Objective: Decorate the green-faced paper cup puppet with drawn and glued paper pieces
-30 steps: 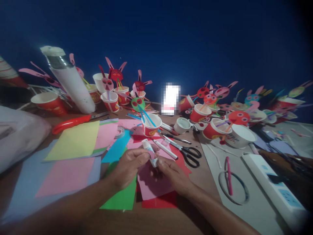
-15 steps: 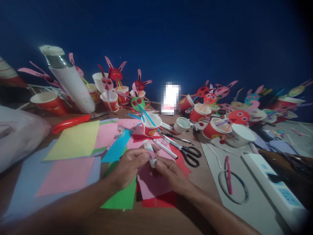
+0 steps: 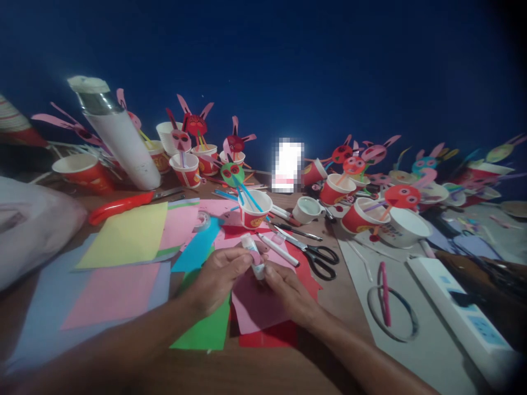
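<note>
Person's left grip (image 3: pixel 220 274) pinching small pink scrap (image 3: pixel 256 257) just beside white tube (image 3: pixel 248 241); touching or not, can't tell from here. Right grip (image 3: pixel 289 289) clasping tube's lower end. Tube held up off counter (image 3: pixel 156 365), tilted, top toward eleven o'clock, pink sheet (image 3: pixel 258 311) below. Around tube: red cup (image 3: pixel 252 219) with blue straws (image 3: pixel 250 198) at twelve, black-handled scissors (image 3: pixel 309 252) at three, green sheet (image 3: pixel 208 325) at seven, yellow paper (image 3: pixel 127 236) at nine.

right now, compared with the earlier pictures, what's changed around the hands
Almost nothing: the white tube shows at most a slight change of tilt. Nothing was grasped or let go. The right hand still holds it, the left hand still pinches the small pink piece, and the black-handled scissors stayed put.
</note>
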Demonstrator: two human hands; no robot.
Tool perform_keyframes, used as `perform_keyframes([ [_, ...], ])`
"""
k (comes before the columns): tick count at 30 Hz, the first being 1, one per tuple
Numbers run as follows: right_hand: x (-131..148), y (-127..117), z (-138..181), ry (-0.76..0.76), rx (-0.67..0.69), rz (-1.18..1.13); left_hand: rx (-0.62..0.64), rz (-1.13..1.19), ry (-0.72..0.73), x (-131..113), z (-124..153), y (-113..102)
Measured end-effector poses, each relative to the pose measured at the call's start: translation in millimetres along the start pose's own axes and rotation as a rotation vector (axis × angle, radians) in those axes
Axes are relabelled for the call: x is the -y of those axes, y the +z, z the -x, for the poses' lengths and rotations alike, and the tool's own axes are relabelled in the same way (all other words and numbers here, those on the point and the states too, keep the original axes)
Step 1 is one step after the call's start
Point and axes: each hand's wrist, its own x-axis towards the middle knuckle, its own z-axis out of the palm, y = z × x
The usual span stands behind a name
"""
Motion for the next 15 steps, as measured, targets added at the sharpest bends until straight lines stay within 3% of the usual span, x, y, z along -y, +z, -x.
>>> perform_keyframes([
  [4, -2.4, 2.7, -0.8, 0.014, 0.02, -0.065, -0.004, 0.013, 0.014, 0.0, -0.1, 0.4],
  [9, -9.0, 7.7, -1.6, -0.016, -0.14, -0.078, 0.006, 0.013, -0.016, 2.4, 0.3, -0.9],
  [15, -0.5, 3.2, 1.3, -0.007, -0.016, -0.048, 0.002, -0.016, 0.022, -0.7, 0.9, -0.3],
])
